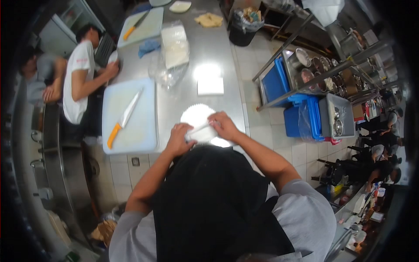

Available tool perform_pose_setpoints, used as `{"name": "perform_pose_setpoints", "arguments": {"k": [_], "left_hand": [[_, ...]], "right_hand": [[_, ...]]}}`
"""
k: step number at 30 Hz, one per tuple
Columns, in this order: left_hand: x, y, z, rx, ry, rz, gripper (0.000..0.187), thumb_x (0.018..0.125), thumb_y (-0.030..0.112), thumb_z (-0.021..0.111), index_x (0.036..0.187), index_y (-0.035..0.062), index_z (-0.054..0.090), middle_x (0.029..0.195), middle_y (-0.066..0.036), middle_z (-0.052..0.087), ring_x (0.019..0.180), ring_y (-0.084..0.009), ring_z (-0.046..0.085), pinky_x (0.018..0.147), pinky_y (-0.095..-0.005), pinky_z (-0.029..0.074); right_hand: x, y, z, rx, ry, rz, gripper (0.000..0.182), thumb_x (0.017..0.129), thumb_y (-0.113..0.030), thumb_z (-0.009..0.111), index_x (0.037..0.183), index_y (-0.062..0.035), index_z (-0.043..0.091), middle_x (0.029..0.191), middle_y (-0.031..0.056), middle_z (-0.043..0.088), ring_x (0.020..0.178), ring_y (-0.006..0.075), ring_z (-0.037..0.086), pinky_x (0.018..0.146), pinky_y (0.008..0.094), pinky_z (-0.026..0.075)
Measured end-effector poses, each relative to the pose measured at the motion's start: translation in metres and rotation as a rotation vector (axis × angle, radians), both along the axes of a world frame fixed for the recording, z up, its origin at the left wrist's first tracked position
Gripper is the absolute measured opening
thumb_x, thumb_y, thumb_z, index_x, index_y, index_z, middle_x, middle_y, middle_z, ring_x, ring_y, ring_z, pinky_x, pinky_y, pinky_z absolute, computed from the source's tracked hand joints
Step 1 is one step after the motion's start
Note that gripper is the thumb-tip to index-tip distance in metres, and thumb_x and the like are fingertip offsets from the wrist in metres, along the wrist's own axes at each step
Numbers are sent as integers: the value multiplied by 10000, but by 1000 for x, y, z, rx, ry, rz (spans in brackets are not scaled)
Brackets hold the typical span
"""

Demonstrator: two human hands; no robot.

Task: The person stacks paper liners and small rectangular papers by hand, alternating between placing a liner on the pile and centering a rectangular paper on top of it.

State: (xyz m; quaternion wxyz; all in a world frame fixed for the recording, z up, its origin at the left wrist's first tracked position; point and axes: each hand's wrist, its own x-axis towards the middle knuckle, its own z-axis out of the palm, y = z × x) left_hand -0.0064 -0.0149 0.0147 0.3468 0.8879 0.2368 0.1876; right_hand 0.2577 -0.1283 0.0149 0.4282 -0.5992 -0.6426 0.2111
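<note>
Both my hands are at the near end of the steel table. My left hand (178, 139) and my right hand (224, 125) pinch the two sides of a white folded paper napkin (201, 132). Beneath and beyond it shows a round white paper doily (196, 112) with a scalloped edge. Just past the doily lies a square stack of white napkins (210, 86). Farther up the table is an open plastic pack of white napkins (175, 48). Glare blurs the detail of the white paper.
To the left, a white cutting board (146, 118) bears a knife (126, 114) with an orange handle. Another board (150, 26) and knife lie farther off. A person (83, 74) stands at the left side. Blue bins (301, 118) and a shelf stand right.
</note>
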Motion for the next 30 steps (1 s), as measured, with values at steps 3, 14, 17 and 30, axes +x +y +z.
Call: {"name": "perform_pose_setpoints", "arguments": {"k": [3, 14, 17, 30], "left_hand": [[1, -1, -3, 0, -76, 69, 380, 744, 160, 823, 1097, 86, 707, 1195, -118, 667, 1192, -370, 563, 1034, -483, 425], [10, 8, -14, -155, -206, 192, 186, 807, 175, 790, 960, 75, 759, 938, -103, 756, 867, -304, 639, 805, -421, 507], [9, 9, -15, -199, -168, 206, 201, 825, 187, 789, 976, 59, 756, 908, -119, 733, 854, -302, 635, 792, -423, 511], [15, 10, -30, -339, -99, 344, 270, 839, 233, 804, 1013, 32, 752, 863, -157, 655, 801, -281, 649, 748, -399, 531]], "right_hand": [[-6, -2, -2, -122, 126, -87, 150, 933, -72, 686, 1083, -73, 682, 1109, 127, 697, 1026, 329, 614, 871, 419, 513], [-3, -1, -8, -52, 44, 9, 191, 837, -42, 759, 1009, -108, 712, 1061, 89, 700, 996, 309, 614, 891, 400, 511], [-6, -1, -2, -257, 137, -79, 149, 880, -93, 758, 1025, -94, 726, 982, 120, 660, 930, 284, 627, 824, 385, 533], [-11, -1, -23, -218, 180, -164, 183, 865, -117, 781, 1028, -79, 707, 1012, 108, 671, 908, 262, 622, 819, 364, 530]]}}
